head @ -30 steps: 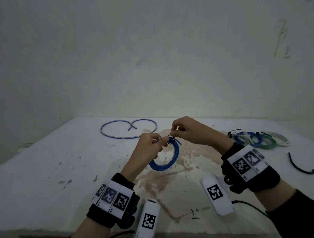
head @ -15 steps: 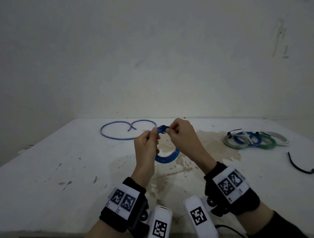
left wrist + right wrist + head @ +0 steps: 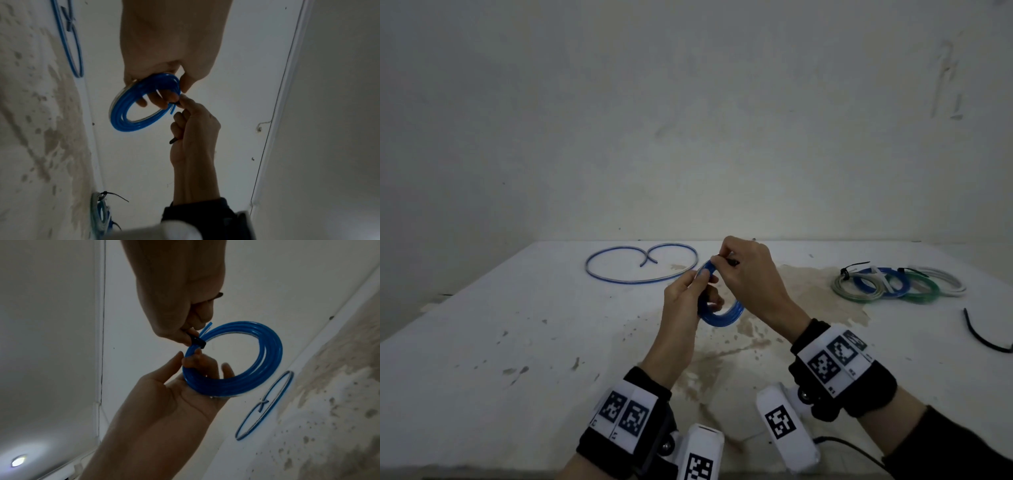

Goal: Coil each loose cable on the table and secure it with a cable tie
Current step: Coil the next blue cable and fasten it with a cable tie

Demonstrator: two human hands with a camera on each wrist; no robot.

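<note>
A coiled blue cable (image 3: 722,317) (image 3: 131,112) (image 3: 255,363) is held above the table. My left hand (image 3: 697,287) (image 3: 168,84) (image 3: 197,368) grips the coil at its upper left, thumb on one side and fingers through the loop. My right hand (image 3: 726,262) (image 3: 182,102) (image 3: 191,335) pinches a black cable tie (image 3: 198,342) (image 3: 732,262) wrapped round the coil's top; the tie's tail (image 3: 173,140) sticks out past the fingers. A loose blue cable (image 3: 640,265) (image 3: 265,404) lies in an open loop at the table's back left.
Several tied coils (image 3: 893,282), grey, blue, green and white, lie at the back right of the white table (image 3: 482,342). A black cable tie (image 3: 983,337) lies near the right edge. Brown stains mark the table's middle. A wall rises behind.
Both hands rose and turned the coil more upright; my right hand moved over the coil's top, pulling the black tie there. The right forearm swung inward, then back out.
</note>
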